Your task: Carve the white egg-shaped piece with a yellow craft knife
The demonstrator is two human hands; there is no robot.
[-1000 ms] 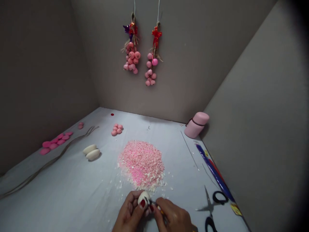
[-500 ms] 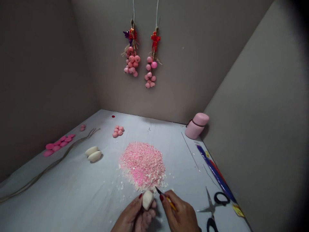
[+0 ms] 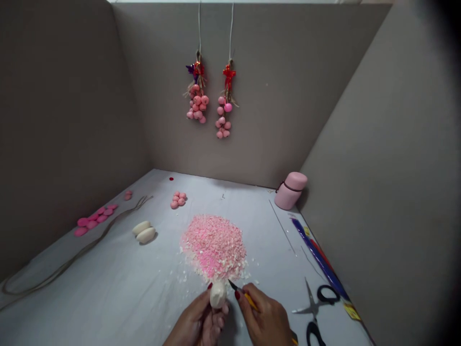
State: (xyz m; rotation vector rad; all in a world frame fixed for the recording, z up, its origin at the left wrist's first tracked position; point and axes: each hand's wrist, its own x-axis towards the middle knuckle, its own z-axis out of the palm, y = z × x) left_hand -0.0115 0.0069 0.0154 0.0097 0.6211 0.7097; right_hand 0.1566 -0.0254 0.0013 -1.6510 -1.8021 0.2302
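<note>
Between the fingers and thumb of my left hand (image 3: 200,317) is a white carved piece (image 3: 218,294) with flat cut facets; its material is not clear. My right hand (image 3: 266,315) grips a craft knife (image 3: 248,299) with a yellow handle and a dark pointed blade. The blade tip is just right of the white piece, apart from it. Right in front of both hands lies a heap of pink and white shavings (image 3: 214,245). Two smooth white oval pieces (image 3: 145,234) rest side by side to the left.
Open scissors (image 3: 312,307) lie right of my right hand. A pink flask (image 3: 291,191) stands at the back right corner, near blue wrapped strips (image 3: 320,259). Twine (image 3: 82,247), bright pink ovals (image 3: 94,220) and pink beads (image 3: 178,200) lie leftward. Bead strings (image 3: 223,117) hang ahead.
My view has tipped up slightly, showing the wall's top edge. The left hand has turned the white piece, showing a different face. The knife stays in my right hand.
</note>
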